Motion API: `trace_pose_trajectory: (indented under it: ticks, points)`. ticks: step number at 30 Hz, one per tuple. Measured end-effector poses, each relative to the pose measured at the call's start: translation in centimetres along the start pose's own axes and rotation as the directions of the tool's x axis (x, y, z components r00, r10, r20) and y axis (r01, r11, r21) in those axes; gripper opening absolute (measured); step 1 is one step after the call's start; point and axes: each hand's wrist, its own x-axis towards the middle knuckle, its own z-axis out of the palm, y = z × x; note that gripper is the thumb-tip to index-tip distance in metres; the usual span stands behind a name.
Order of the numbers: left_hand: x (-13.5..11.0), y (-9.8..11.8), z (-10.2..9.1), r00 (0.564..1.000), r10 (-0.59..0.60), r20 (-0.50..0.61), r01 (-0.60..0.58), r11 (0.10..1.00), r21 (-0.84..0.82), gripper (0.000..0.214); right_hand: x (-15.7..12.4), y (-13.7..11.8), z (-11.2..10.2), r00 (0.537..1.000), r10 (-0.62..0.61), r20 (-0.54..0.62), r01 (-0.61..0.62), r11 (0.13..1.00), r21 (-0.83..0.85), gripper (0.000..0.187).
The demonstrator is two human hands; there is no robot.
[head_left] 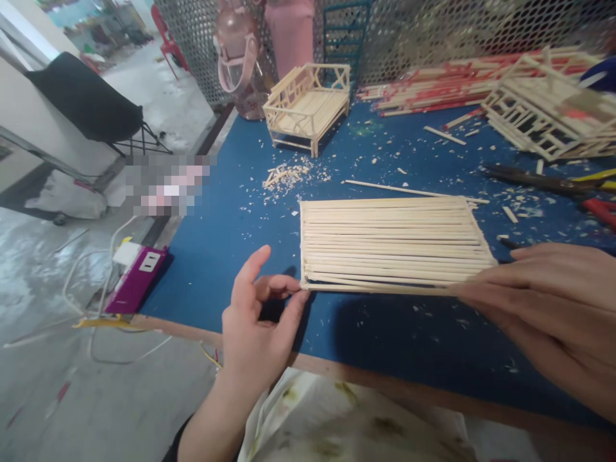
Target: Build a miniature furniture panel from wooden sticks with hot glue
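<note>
"What stood at the far left of the worktable?"

"A purple box [137,279] with a white socket sat by the left edge of the blue table top [216,237]. Farther back stood a clear pinkish bottle [237,29]."

"And the left hand [260,324]?"

"Its thumb and a bent finger pinched the near left corner of a slatted panel [385,247], while the index finger pointed up, free of it."

"Where was that panel?"

"It lay between the two hands near the table's front edge, its pale rods running crosswise. Behind it were a heap of shavings [286,175], a miniature bench [310,114] and a thin loose stick [385,187]."

"The right hand [543,298]?"

"Its fingertips touched the panel's near edge and it covered the near right corner; whether the thumb closed underneath, one could not tell."

"Beyond it?"

"Red-ended sticks [428,91] were piled at the back; pliers [548,182] lay in front of a tilted latticed piece [553,125]."
</note>
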Motion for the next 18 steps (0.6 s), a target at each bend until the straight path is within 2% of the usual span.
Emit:
trace_pose_trajectory:
  ticks: [4, 8, 16, 18]
  points:
    - [0.03, -0.13, -0.04, 1.000, -0.003, 0.030, 0.003, 1.000, -0.018, 0.061, 0.39, 0.20, 0.23, 0.999, -0.050, 0.011, 0.050, 0.999, 0.008, 0.020]
    - [0.07, -0.17, -0.11, 1.000, -0.013, 0.028, 0.013, 1.000, -0.004, 0.059, 0.41, 0.20, 0.44, 0.999, -0.049, -0.016, 0.050, 0.999, 0.020, 0.019]
    - [0.21, -0.04, 0.01, 1.000, -0.025, 0.010, 0.025, 1.000, -0.007, 0.058, 0.28, -0.09, 0.52, 0.999, 0.035, 0.001, -0.035, 0.999, -0.032, 0.024]
    - [0.25, -0.09, -0.10, 0.999, -0.047, -0.010, 0.047, 0.999, 0.005, 0.059, 0.74, -0.52, 0.18, 0.991, 0.134, 0.004, -0.134, 0.991, 0.013, 0.025]
